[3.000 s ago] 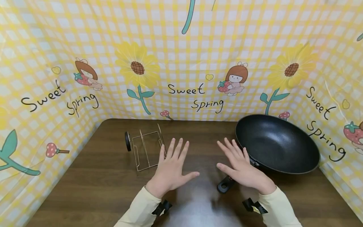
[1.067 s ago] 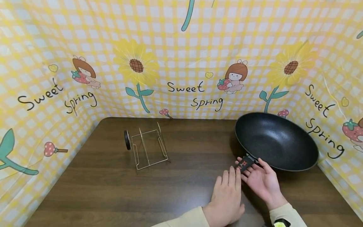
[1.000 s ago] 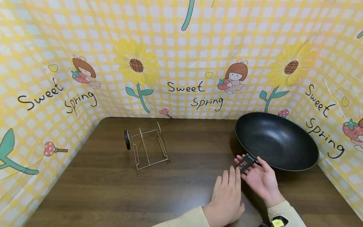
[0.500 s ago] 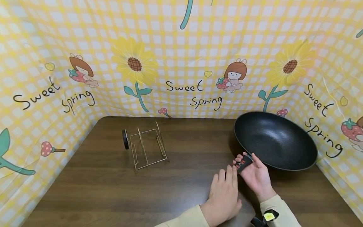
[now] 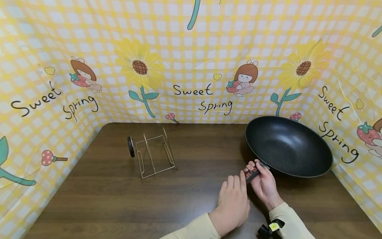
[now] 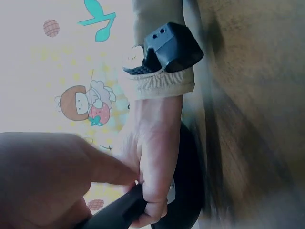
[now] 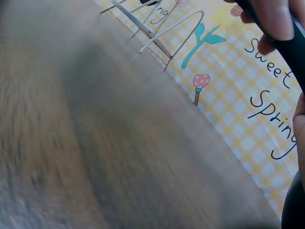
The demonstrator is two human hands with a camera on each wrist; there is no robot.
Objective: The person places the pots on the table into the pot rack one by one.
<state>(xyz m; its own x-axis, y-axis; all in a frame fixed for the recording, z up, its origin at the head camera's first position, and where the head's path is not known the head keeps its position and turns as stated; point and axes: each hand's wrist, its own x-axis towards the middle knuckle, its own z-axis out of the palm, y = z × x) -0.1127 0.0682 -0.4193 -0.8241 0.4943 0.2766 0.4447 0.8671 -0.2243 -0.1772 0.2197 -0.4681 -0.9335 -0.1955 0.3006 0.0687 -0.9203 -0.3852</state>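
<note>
A black wok [image 5: 286, 149] stands at the right of the table, its short black handle [image 5: 250, 174] pointing toward me. My right hand [image 5: 265, 187] grips the handle near the bowl, fingertips curled over its left side and the thumb along the other. Closer to me, my left hand [image 5: 232, 202] holds the handle's outer end, which it mostly covers. In the right wrist view, a thumb [image 7: 276, 21] lies across the handle with fingertips on its far side. The left wrist view shows the handle [image 6: 119, 210] running between both hands.
A thin gold wire rack [image 5: 153, 156] with a black round piece [image 5: 131, 146] on its left sits on the brown wooden table [image 5: 119, 199], left of centre. A yellow checked cloth [image 5: 191, 66] hangs behind the table and along both sides.
Both hands, spread open over the table at first, have come to the wok's handle. The right fingers have since curled round it. The wok and rack stay in place; the view shifts slightly.
</note>
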